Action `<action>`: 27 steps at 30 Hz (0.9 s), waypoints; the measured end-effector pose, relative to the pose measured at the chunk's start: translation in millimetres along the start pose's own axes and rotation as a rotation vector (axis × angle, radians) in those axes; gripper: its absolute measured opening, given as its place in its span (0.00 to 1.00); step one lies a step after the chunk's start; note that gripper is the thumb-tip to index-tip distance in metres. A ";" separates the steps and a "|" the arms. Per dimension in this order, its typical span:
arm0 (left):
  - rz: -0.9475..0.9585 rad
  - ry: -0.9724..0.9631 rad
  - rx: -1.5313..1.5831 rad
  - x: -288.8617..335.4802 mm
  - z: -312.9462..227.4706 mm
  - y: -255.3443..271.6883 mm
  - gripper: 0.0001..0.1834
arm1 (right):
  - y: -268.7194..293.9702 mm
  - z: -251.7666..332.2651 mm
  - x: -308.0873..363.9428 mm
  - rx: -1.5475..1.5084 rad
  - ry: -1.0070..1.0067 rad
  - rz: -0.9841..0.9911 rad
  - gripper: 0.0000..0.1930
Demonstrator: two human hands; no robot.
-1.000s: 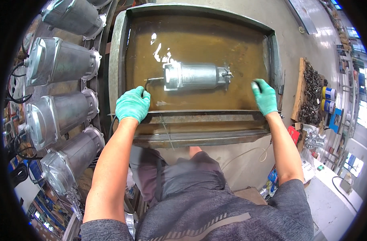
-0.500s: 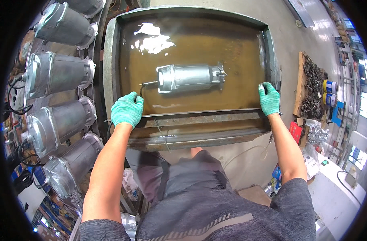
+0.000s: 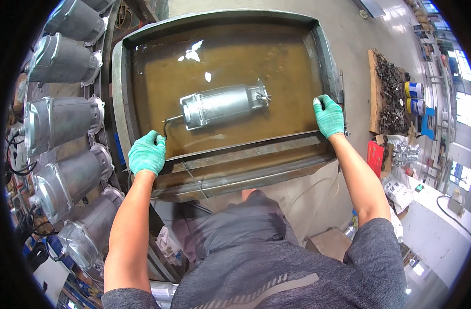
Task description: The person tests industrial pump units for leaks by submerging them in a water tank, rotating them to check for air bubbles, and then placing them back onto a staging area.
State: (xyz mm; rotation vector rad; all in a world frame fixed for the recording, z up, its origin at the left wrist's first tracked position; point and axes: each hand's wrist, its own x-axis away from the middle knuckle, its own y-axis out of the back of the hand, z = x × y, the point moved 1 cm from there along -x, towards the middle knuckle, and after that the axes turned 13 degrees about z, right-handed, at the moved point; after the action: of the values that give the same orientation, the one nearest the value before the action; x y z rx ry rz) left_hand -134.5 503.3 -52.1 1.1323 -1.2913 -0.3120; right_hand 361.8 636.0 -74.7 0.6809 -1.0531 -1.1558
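A silver cylindrical motor housing (image 3: 222, 105) lies on its side, sunk in brownish water inside a large rusty metal tank (image 3: 245, 159). A thin dark tube runs from its left end toward the near rim. My left hand (image 3: 147, 153), in a green glove, rests on the tank's near rim at the left. My right hand (image 3: 328, 115), also green-gloved, grips the tank's right rim near the front corner. Neither hand touches the housing.
Several similar silver housings (image 3: 60, 121) line a rack on the left. To the right, a wooden tray of dark screws (image 3: 391, 92), blue-and-yellow spray cans (image 3: 414, 98) and a red box (image 3: 375, 157) stand on the concrete floor.
The view has shifted, and the tank and housing now look tilted. My right hand has moved from the near rim out to the right rim. My left hand stays on the near rim.
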 end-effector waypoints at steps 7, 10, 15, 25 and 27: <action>-0.026 -0.014 0.000 -0.5 0.6 -2.3 0.14 | -0.2 -1.1 0.0 0.031 -0.032 0.015 0.16; -0.029 -0.019 0.003 -0.3 1.6 -2.9 0.14 | 0.2 -1.2 -0.3 0.016 -0.030 0.014 0.16; -0.026 -0.015 -0.023 -0.8 -0.2 -2.3 0.14 | 1.1 -2.1 0.1 0.004 -0.038 0.007 0.16; -0.024 0.004 -0.019 -2.5 1.7 -2.6 0.14 | 2.9 1.6 1.2 0.044 -0.030 -0.014 0.15; 0.002 0.002 -0.005 0.5 0.9 -0.5 0.15 | 3.2 2.4 2.1 0.041 -0.014 -0.014 0.15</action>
State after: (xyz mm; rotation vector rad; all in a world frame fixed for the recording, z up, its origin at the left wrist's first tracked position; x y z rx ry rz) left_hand -135.0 502.3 -52.4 1.1266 -1.2890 -0.3116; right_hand 360.9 635.2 -70.5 0.7139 -1.0875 -1.1551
